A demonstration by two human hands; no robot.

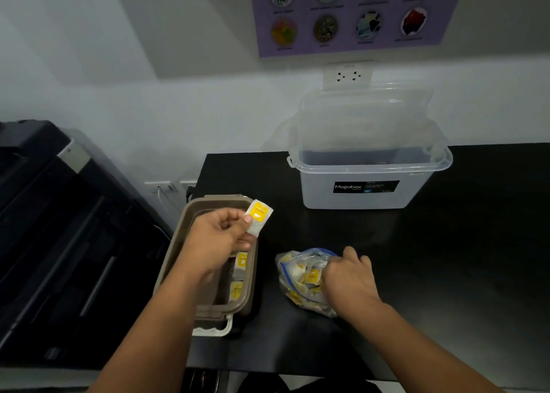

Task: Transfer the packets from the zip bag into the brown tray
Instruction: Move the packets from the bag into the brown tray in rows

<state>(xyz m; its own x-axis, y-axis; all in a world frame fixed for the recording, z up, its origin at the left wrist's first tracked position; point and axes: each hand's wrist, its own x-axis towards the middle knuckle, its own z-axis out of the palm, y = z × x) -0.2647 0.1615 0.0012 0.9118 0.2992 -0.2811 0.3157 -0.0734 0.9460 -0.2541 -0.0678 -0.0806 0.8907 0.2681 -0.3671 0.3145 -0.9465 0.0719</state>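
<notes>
A brown tray (178,245) stands at the left end of the black table, with two yellow-and-white packets (240,273) lying along its right side. My left hand (218,236) hovers over the tray and pinches one white packet with a yellow label (259,217) between thumb and fingers. To the right lies the clear zip bag (297,276) with a blue seal, stuffed with several more packets. My right hand (349,276) rests on the bag's right side with its fingers curled into the opening; what the fingertips hold is hidden.
A clear plastic storage box (369,181) labelled Megabox stands at the back of the table (446,243), its lid leaning against the wall. A dark printer (59,229) sits to the left of the table. A purple poster and a wall socket are on the wall.
</notes>
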